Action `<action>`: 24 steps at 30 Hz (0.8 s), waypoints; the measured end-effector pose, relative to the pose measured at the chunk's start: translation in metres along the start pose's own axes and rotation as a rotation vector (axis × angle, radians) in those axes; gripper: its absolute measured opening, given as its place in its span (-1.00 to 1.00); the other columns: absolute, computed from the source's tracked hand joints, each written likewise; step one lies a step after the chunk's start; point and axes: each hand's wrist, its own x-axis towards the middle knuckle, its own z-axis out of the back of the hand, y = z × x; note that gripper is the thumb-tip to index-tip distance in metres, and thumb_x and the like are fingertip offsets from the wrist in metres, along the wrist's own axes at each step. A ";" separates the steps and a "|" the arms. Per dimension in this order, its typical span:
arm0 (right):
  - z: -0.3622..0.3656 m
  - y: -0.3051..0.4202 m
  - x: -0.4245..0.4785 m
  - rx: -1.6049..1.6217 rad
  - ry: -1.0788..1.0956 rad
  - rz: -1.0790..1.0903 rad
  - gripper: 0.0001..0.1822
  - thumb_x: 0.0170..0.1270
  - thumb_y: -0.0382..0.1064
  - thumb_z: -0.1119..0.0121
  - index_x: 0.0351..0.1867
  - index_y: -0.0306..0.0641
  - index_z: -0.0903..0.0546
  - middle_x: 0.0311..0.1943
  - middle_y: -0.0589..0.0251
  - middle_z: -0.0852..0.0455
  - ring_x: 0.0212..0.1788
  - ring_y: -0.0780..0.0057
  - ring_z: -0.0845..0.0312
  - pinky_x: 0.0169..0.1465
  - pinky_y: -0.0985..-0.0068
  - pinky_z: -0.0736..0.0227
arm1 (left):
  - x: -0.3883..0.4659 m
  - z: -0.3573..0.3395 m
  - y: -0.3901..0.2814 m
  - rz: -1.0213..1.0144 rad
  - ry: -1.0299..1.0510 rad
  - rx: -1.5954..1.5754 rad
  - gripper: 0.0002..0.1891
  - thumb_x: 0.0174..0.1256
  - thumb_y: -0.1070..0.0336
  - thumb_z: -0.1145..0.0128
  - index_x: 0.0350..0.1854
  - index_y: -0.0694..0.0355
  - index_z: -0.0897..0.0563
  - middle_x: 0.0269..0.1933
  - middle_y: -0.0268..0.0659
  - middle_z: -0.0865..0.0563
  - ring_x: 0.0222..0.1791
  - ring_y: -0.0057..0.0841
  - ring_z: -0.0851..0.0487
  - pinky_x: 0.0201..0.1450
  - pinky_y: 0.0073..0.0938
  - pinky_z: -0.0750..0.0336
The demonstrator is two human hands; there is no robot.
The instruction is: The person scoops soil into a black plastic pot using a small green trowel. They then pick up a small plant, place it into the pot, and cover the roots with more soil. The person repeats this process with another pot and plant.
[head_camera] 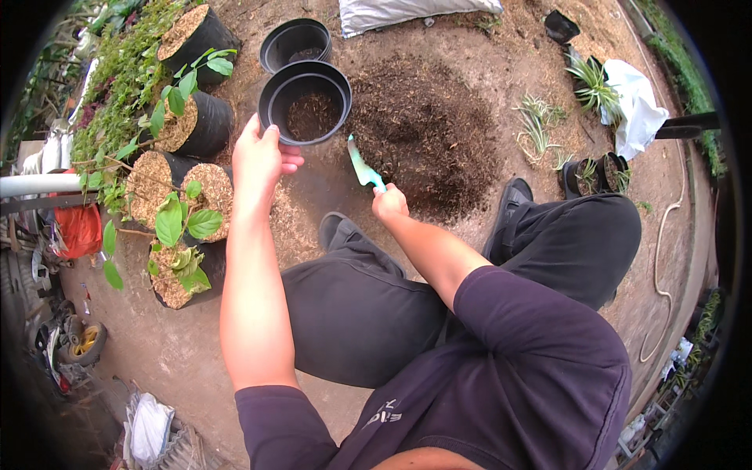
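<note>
My left hand [261, 154] grips the near rim of a black plastic plant pot [271, 108], thumb on the edge and fingers beneath. Some dark soil [311, 116] lies in the bottom of that pot. My right hand [390, 202] is closed around the handle of a turquoise hand trowel [363, 167]. The trowel's blade points away from me, at the left edge of a heap of dark potting soil [429, 129]. Whether the blade touches the heap, I cannot tell. Just behind the held pot stands another black pot [276, 48], perhaps a nested stack.
Several black grow bags [214, 126] with leafy plants line the left. A white sack [405, 13] lies beyond the heap. On the right are uprooted spider plants [537, 126], small black pots [578, 179], a white plastic bag [631, 106] and a hose [658, 258].
</note>
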 end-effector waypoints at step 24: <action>0.315 0.061 -0.071 -0.739 -0.265 0.609 -0.55 0.15 0.15 -0.09 -0.03 -0.03 -0.56 -0.17 0.19 -0.65 -0.05 0.28 -0.55 0.01 0.30 -0.41 | 0.011 -0.035 0.019 0.020 -0.005 0.176 -0.60 0.32 0.38 0.25 0.19 -0.04 -0.37 -0.52 -0.22 -0.63 -0.70 -0.56 -0.58 -0.70 -0.61 -0.48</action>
